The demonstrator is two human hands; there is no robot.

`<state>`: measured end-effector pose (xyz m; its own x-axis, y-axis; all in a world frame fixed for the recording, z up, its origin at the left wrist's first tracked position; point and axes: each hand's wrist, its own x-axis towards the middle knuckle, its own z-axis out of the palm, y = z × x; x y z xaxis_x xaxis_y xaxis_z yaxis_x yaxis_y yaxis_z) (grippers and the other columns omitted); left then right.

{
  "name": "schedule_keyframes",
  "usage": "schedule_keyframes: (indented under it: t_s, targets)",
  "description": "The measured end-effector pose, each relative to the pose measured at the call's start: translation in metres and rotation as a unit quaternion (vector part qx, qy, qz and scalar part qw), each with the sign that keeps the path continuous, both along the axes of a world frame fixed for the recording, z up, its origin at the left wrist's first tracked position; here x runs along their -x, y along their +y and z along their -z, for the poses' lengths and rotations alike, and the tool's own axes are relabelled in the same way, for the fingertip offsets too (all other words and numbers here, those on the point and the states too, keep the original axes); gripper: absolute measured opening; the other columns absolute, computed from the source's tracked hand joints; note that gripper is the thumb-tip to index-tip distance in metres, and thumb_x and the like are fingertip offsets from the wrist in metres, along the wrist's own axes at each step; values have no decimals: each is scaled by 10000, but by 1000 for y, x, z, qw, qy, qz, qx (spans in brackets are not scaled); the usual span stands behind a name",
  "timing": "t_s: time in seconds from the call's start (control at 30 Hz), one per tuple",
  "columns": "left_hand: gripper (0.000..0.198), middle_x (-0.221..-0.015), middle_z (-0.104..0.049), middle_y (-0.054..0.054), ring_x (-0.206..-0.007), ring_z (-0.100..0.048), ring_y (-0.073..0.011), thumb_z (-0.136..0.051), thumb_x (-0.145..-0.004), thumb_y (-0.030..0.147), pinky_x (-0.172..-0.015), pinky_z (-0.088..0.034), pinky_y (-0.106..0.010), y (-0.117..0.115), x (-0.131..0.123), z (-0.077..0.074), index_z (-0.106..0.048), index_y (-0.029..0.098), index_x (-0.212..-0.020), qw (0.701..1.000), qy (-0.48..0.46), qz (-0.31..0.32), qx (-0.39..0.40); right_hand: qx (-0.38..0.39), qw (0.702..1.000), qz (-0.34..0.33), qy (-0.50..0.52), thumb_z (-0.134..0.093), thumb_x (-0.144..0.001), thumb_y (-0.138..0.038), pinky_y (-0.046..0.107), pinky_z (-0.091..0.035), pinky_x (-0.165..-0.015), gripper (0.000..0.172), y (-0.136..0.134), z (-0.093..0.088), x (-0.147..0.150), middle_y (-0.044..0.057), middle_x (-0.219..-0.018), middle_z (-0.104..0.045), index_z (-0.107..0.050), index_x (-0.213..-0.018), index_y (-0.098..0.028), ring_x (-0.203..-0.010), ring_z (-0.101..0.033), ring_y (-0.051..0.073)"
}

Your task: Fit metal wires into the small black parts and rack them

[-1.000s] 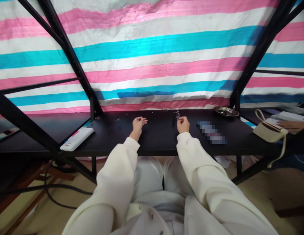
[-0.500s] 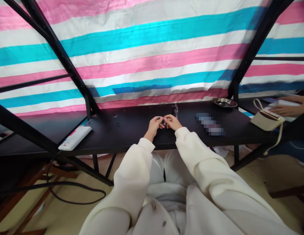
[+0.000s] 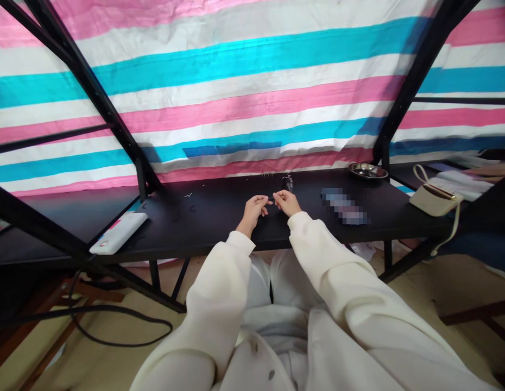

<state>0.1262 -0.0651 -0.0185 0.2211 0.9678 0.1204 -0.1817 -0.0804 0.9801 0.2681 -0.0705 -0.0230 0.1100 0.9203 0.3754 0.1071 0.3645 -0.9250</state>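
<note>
Over the middle of the black table (image 3: pixel 220 222), my left hand (image 3: pixel 254 209) is closed in a pinch, thumb against fingers. Facing it, my right hand (image 3: pixel 286 202) pinches as well, its fingertips a small gap from the left ones. Whatever lies between the fingers is too small to make out. Just behind my right hand is a little cluster of clear and grey pieces (image 3: pixel 289 182). A row of tiny pieces (image 3: pixel 267 175) lies along the table's back edge. Thin white scraps (image 3: pixel 188 195) and small dark curved bits (image 3: pixel 192 208) are scattered to the left.
A white power bank-like block (image 3: pixel 119 233) sits at the left. On the right are a shiny metal dish (image 3: pixel 367 171), a blurred-out object (image 3: pixel 345 206) and a cream pouch (image 3: pixel 435 198). Black frame posts (image 3: pixel 109 114) slant up both sides. Another person's hand (image 3: pixel 494 171) shows far right.
My hands have drawn slightly apart, from fingertips meeting to a small gap. The view has shifted a little, and the other person's hands at the right have moved.
</note>
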Motion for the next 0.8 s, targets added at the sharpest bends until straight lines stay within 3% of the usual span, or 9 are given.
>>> schedule_keyframes:
  t_s: [0.33,0.57,0.8]
  targets:
    - [327,-815,-686,-110,-366,-492,-49,-625,-705,431,-346,-292,-175,-3,-1,-3,-512,131,-770,999,32,-41,-11,-31,999,5,-28,-560,-657,-612,237,-359,-451,430,-1,0,1,-28,-523,-524,-484,-706,-192,-446,-454,88]
    - [343,-715,-674,-81,-341,-478,-54,-596,-720,466,-330,-271,-173,-11,-3,-10,-487,141,-700,995,55,-81,-28,-40,999,4,-24,-552,-663,-614,239,-368,-466,429,-2,-1,3,-34,-523,-507,-471,-694,-193,-457,-453,87]
    - [376,-580,-627,-34,-310,-417,-42,-576,-716,510,-320,-253,-170,-9,-3,-7,-497,148,-654,989,72,-113,-57,-37,999,5,-34,-535,-668,-631,240,-370,-468,438,-3,-3,4,-29,-531,-509,-471,-707,-199,-471,-463,95]
